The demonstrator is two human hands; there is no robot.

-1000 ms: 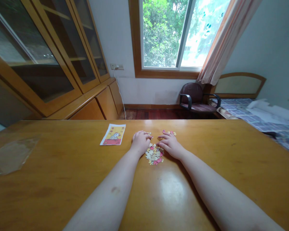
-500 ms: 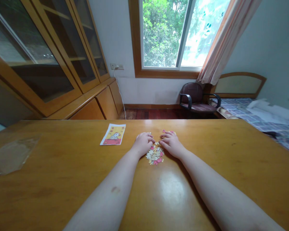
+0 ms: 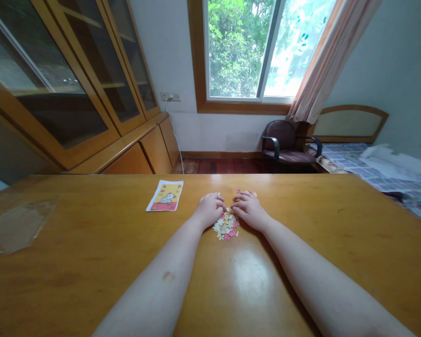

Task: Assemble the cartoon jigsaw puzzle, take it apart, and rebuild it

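Observation:
A small heap of jigsaw puzzle pieces [image 3: 226, 228], pink, yellow and whitish grey, lies on the wooden table [image 3: 126, 271]. At its far left edge rests my left hand [image 3: 210, 207], its fingers bent and a little apart. My right hand [image 3: 250, 209] is opposite, with fingers spread and thumb close to the far edge of the heap. Between the fingertips a few loose pieces show. More pink and yellow pieces [image 3: 254, 194] lie just beyond my right hand, partly hidden by it. I see no piece gripped in either hand.
To the left lies a picture card [image 3: 164, 195] with a white duck on yellow and pink. A clear plastic bag [image 3: 19, 224] is flat at the far left. Past the table stand a glass-door cabinet [image 3: 87, 135], an office chair [image 3: 280, 140] and a bed [image 3: 354, 159].
My right thumb and fingers have shifted very slightly left, towards the left hand. My left hand and the heap look almost the same.

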